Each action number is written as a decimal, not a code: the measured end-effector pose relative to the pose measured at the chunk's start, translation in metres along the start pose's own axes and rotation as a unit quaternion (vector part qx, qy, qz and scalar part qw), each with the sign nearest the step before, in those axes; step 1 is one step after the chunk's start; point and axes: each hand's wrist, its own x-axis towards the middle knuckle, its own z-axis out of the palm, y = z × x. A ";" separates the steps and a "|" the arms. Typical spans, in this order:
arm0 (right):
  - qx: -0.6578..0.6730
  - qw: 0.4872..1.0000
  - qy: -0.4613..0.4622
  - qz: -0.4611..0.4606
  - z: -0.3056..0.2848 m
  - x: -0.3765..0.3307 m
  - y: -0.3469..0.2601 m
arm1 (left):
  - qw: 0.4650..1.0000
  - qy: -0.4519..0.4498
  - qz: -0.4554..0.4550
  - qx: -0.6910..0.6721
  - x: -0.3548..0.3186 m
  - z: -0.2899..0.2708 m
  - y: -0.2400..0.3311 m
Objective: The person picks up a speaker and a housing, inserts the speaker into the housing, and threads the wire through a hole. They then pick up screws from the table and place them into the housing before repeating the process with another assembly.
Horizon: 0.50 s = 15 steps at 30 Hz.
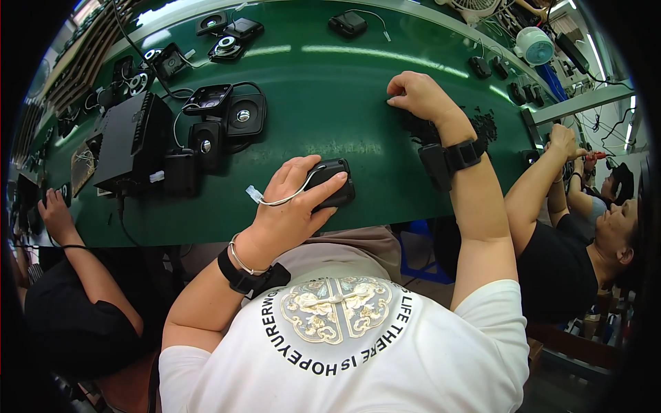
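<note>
My left hand [277,203] lies over a small black speaker box [339,180] near the table's front edge, its fingers and thumb gripping the sides. From the box a thin white cable runs across the back of that hand to a clear white plug [254,194]. Farther off and to the right, my right hand [421,96] is bent down at the wrist with thumb and fingers drawn together. Whatever sits at its fingertips is too small to make out. Beside and partly behind that wrist is a scattered heap of tiny black parts [485,126] on the green tabletop.
At left stands a black power unit [134,141] with cords. Next to it are opened speaker housings [244,115]. More speakers [227,47] lie along the back, plus a single cabled box [348,25]. Co-workers sit on both sides; one person's hand [56,217] rests on the left end.
</note>
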 end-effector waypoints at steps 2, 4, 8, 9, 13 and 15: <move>0.004 1.000 0.000 0.004 0.006 0.000 0.000 | 1.000 0.001 0.000 -0.002 -0.001 0.000 0.000; 0.010 1.000 0.002 0.012 0.015 -0.001 0.002 | 1.000 0.000 0.000 -0.002 -0.002 0.000 0.000; -0.025 0.989 0.131 -0.065 0.026 -0.010 -0.005 | 1.000 -0.002 -0.003 0.002 -0.003 0.000 -0.002; -0.023 0.989 0.130 -0.067 0.027 -0.012 -0.010 | 1.000 -0.003 -0.003 0.005 -0.004 0.001 -0.003; 0.066 0.987 0.145 -0.025 0.021 -0.027 -0.039 | 1.000 -0.001 -0.005 0.010 -0.007 0.000 -0.004; 0.284 0.957 0.059 0.005 0.023 -0.034 -0.071 | 1.000 0.000 -0.007 0.012 -0.010 -0.001 -0.007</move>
